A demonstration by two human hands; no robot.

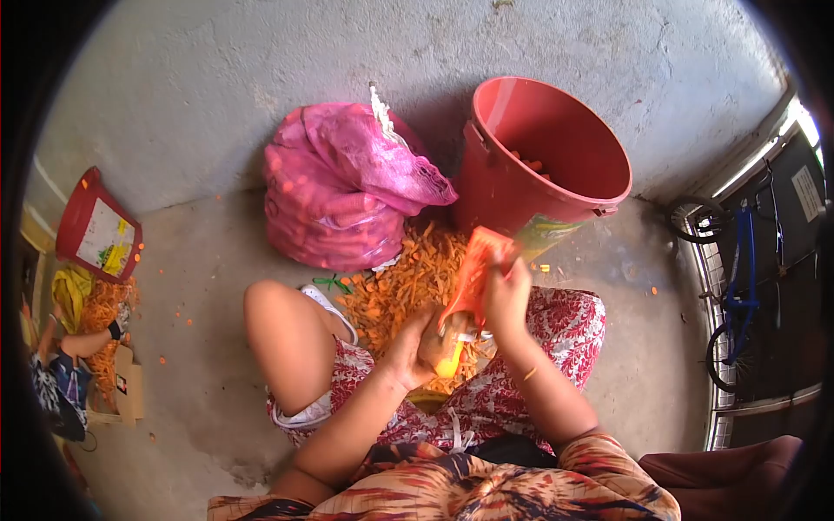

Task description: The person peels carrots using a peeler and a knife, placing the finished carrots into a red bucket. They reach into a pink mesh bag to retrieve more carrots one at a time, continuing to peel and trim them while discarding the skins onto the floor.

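Note:
Between my hands is a long orange patterned piece (476, 276), perhaps a glove or cloth; its type is unclear. Its upper part is gripped by my right hand (508, 295), with the fingers closed. My left hand (413, 349) is closed at its lower end, around something brownish and blurred that I cannot make out. A bright yellow part (449, 361) sticks out below the fingers of my left hand. Under and behind both hands lies a heap of orange peelings and carrot pieces (382, 300) on the floor between my legs.
A pink mesh sack of carrots (334, 204) and a large red bucket (512, 191) stand by the wall. Leftward are a smaller red bucket (95, 227), another person's arm (85, 344), more peelings (102, 314) and a cardboard box (130, 386). A blue bicycle (741, 300) stands right.

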